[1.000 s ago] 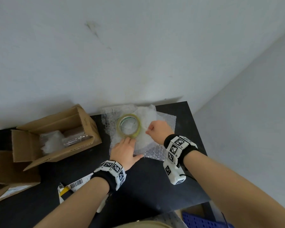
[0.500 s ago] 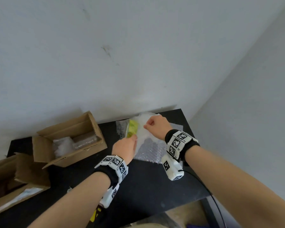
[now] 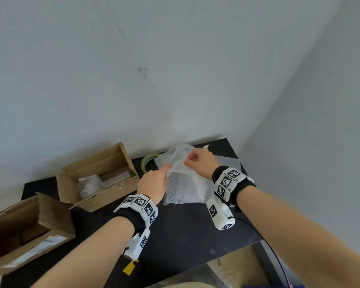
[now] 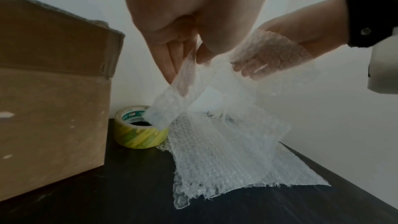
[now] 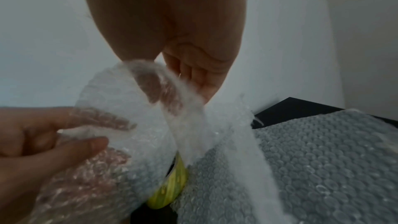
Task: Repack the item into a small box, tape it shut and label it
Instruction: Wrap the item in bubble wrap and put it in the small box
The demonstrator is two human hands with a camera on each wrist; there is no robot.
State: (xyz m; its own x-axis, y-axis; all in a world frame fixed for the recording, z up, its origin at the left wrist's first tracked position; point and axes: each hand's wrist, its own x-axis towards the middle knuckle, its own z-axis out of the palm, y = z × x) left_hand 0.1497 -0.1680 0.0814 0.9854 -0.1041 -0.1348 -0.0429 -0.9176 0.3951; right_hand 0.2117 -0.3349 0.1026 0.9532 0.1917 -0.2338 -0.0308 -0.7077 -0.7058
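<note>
Both hands lift a sheet of clear bubble wrap point(image 3: 183, 183) off the black table point(image 3: 185, 229). My left hand point(image 3: 154, 183) pinches its near-left edge, seen as left hand point(image 4: 185, 52) between thumb and fingers. My right hand point(image 3: 200, 161) pinches the top edge, and in its own wrist view the right hand point(image 5: 183, 81) has fingers curled into the bubble wrap point(image 5: 172, 125). A yellow-green tape roll point(image 4: 137, 130) lies flat on the table beside the wrap, also visible as tape roll point(image 3: 149, 160) behind my left hand. An open small cardboard box point(image 3: 96, 175) with wrapped items stands to the left.
A second open cardboard box point(image 3: 25, 231) with a printed label sits at the near left. More bubble wrap point(image 5: 323, 159) lies flat on the table's right part. Walls point(image 3: 175, 80) close in behind and to the right. A yellow tag point(image 3: 130, 268) lies under my left wrist.
The tape roll that lay on the bubble wrap now sits on the table to the left. Both hands have raised the wrap's edge off the table. The view has shifted right.
</note>
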